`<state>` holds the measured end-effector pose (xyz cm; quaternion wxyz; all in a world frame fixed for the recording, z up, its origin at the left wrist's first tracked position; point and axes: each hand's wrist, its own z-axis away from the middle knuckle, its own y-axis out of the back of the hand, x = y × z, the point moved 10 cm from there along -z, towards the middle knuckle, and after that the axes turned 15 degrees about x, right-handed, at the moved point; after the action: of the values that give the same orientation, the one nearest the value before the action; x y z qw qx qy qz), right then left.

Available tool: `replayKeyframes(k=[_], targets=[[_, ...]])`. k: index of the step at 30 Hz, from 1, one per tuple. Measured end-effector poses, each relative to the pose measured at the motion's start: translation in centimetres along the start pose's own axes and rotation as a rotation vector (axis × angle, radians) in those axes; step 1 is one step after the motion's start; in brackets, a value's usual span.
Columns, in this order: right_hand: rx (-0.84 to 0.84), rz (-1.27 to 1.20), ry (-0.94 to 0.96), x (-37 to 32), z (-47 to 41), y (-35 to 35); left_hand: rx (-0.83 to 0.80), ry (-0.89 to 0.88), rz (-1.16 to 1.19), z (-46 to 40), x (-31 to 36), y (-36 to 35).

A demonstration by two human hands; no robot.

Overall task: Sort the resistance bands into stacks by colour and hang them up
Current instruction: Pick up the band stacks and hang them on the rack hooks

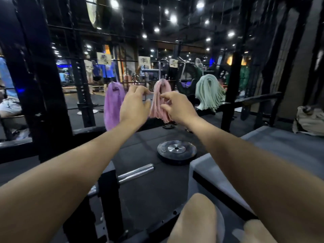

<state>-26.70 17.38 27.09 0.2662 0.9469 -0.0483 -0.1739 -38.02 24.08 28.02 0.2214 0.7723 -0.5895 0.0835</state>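
Three bunches of resistance bands hang in a row from a thin horizontal bar of a black rack: a purple bunch (113, 104) on the left, a pink bunch (160, 100) in the middle and a pale green bunch (209, 92) on the right, each well apart from its neighbour. The single bands in each bunch are too many and too blurred to count. Two hands reach forward on bare forearms. The left hand (135, 104) is in front of the gap between the purple and pink bunches, its fingers loosely curled with the tips at the upper left edge of the pink bands; whether it pinches a strand cannot be told. The right hand (178, 106) has thumb and forefinger bent toward each other against the right side of the pink bunch, apparently nipping a few strands, the other fingers curled beneath. Below them on the dark rubber floor (140, 155) lies one black weight plate (176, 151) with a silver hub, and one chrome barbell sleeve (135, 173) juts out from a black upright. A grey padded platform (289, 146) lies to the right, with a pale bag (309, 122) at its far end. Beyond the rack is a dim gym lit by many small ceiling lights, with blurred figures in blue in the distance.
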Motion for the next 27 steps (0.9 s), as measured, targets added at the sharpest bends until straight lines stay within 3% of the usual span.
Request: replayKeyframes(k=[13,27], targets=[[-0.022,0.334,-0.351,22.1,9.6,11.9,-0.523,-0.05,0.394,11.5,16.9,-20.5],[0.01,0.572,-0.864,43.7,29.4,26.4,-0.998,-0.094,0.622,33.1,35.7,-37.0]])
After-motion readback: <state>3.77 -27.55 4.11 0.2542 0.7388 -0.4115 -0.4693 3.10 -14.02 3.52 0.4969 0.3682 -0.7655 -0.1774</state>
